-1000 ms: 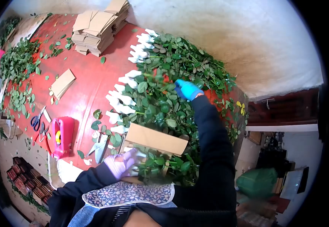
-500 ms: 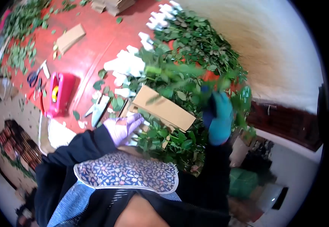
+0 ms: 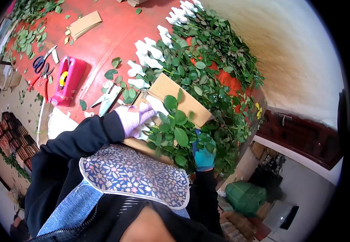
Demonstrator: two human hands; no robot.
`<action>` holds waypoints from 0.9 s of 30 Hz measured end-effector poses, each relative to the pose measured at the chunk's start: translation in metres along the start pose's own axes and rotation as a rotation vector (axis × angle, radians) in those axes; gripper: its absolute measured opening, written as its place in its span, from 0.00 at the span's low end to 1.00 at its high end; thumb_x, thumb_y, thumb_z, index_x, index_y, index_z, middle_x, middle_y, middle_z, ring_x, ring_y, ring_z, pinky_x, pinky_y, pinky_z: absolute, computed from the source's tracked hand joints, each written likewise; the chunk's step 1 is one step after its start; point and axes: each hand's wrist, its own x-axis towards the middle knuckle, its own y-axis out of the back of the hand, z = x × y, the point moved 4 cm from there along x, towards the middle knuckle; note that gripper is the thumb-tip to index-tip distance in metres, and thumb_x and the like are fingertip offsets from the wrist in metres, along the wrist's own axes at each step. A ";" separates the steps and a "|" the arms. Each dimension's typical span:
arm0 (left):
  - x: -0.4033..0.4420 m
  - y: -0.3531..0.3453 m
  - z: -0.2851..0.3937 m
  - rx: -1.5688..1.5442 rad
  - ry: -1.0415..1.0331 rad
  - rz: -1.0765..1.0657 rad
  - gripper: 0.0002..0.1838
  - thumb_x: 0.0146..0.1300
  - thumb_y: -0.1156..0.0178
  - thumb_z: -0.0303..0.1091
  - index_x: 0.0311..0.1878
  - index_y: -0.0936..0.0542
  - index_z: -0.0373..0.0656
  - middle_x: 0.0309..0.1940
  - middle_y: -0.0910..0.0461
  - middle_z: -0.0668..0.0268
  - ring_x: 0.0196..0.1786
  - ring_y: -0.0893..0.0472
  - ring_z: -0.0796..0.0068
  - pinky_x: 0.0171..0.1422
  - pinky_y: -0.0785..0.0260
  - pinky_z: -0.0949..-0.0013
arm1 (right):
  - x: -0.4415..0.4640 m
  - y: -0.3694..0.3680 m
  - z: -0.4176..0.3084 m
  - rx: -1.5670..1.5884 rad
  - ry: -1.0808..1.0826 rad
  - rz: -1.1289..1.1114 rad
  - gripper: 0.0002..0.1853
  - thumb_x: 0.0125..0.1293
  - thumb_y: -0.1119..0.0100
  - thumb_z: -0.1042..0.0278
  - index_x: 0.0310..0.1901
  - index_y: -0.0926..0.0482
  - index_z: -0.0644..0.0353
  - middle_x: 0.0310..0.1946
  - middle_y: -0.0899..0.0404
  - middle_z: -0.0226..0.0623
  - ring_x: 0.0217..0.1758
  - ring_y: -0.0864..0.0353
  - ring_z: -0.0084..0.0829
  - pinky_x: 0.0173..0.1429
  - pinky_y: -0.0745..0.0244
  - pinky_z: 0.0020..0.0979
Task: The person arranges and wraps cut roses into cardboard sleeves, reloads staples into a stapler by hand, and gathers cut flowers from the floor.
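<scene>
Seeing a bunch of leafy stems with white-sleeved heads, lying with cardboard at the near edge of the red table, toward the right end. Got a left hand in a lilac glove over the heads, with fingers mostly straight; can't tell whether pinching any. Also a right hand in a teal glove, down among the leaves and partly hidden, so can't tell if closed on a stem or just tucked in.

Would worry most about bruising a head or popping a sleeve loose by pressing too hard with the left. Could end up with uneven heads, too, from tugging tangled foliage with the right. Might snag leaves on the cardboard's edge and tear a few. Careful with the open scissors near the left hand: easy to nick a glove by reaching back blind. Not loving that near edge either; could lose the lowest stems over the side after a bump from the apron.
</scene>
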 end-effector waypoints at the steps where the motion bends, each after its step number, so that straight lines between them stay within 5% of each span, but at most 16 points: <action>1: 0.000 0.000 0.002 0.002 -0.013 -0.001 0.52 0.39 0.24 0.30 0.71 0.37 0.43 0.64 0.32 0.59 0.58 0.21 0.58 0.58 0.24 0.63 | 0.002 0.016 -0.010 -0.008 -0.008 0.006 0.22 0.57 0.35 0.72 0.55 0.21 0.60 0.47 0.19 0.43 0.45 0.19 0.40 0.52 0.24 0.38; 5: 0.001 -0.003 -0.001 -0.024 0.000 0.026 0.53 0.40 0.25 0.29 0.73 0.40 0.45 0.66 0.33 0.62 0.58 0.21 0.60 0.57 0.23 0.64 | 0.033 0.091 -0.068 -0.582 -0.043 -0.226 0.23 0.59 0.33 0.63 0.55 0.20 0.62 0.50 0.18 0.46 0.44 0.18 0.45 0.46 0.24 0.40; 9: -0.002 -0.011 -0.005 0.013 -0.007 0.042 0.52 0.42 0.24 0.32 0.73 0.39 0.46 0.69 0.35 0.62 0.59 0.21 0.62 0.57 0.25 0.63 | 0.096 0.101 -0.143 -0.065 0.105 0.049 0.20 0.61 0.34 0.64 0.54 0.22 0.60 0.46 0.17 0.46 0.36 0.17 0.44 0.38 0.24 0.42; 11: -0.004 -0.012 -0.005 0.080 0.058 0.007 0.50 0.42 0.24 0.34 0.72 0.37 0.45 0.69 0.35 0.62 0.59 0.22 0.61 0.59 0.26 0.61 | 0.116 0.056 -0.150 -0.016 0.153 -0.091 0.16 0.68 0.42 0.59 0.51 0.24 0.61 0.37 0.18 0.42 0.30 0.17 0.41 0.32 0.24 0.39; 17: -0.008 -0.015 -0.005 0.101 -0.024 0.117 0.49 0.42 0.24 0.35 0.71 0.35 0.46 0.67 0.33 0.60 0.62 0.24 0.59 0.61 0.28 0.61 | 0.097 -0.015 -0.114 -0.247 0.024 -0.302 0.14 0.69 0.47 0.56 0.46 0.23 0.56 0.32 0.20 0.41 0.31 0.17 0.43 0.33 0.25 0.45; 18: -0.010 -0.015 -0.005 0.076 0.004 0.102 0.49 0.42 0.24 0.34 0.71 0.35 0.48 0.68 0.34 0.60 0.62 0.24 0.59 0.62 0.28 0.61 | 0.097 -0.013 -0.109 -0.224 -0.033 -0.366 0.19 0.64 0.41 0.63 0.56 0.24 0.56 0.37 0.20 0.43 0.34 0.18 0.46 0.36 0.25 0.45; 22: -0.009 -0.019 -0.008 0.023 0.034 0.081 0.46 0.44 0.25 0.32 0.69 0.33 0.49 0.64 0.29 0.60 0.60 0.23 0.60 0.62 0.28 0.62 | 0.100 0.017 -0.110 0.036 -0.013 -0.237 0.22 0.59 0.40 0.70 0.57 0.23 0.54 0.42 0.19 0.44 0.42 0.17 0.46 0.43 0.23 0.42; 26: -0.011 -0.018 -0.007 -0.041 -0.091 0.216 0.41 0.45 0.25 0.31 0.66 0.31 0.49 0.59 0.24 0.60 0.58 0.22 0.58 0.61 0.28 0.64 | 0.116 0.001 -0.137 0.050 0.156 -0.251 0.24 0.60 0.40 0.68 0.60 0.26 0.54 0.51 0.20 0.42 0.48 0.18 0.44 0.48 0.24 0.42; 27: -0.012 -0.017 -0.003 -0.037 -0.098 0.192 0.41 0.45 0.25 0.31 0.66 0.31 0.49 0.59 0.24 0.60 0.58 0.22 0.58 0.61 0.28 0.64 | 0.122 -0.013 -0.133 0.071 0.170 -0.286 0.23 0.62 0.40 0.65 0.60 0.27 0.53 0.46 0.18 0.44 0.46 0.17 0.45 0.47 0.24 0.44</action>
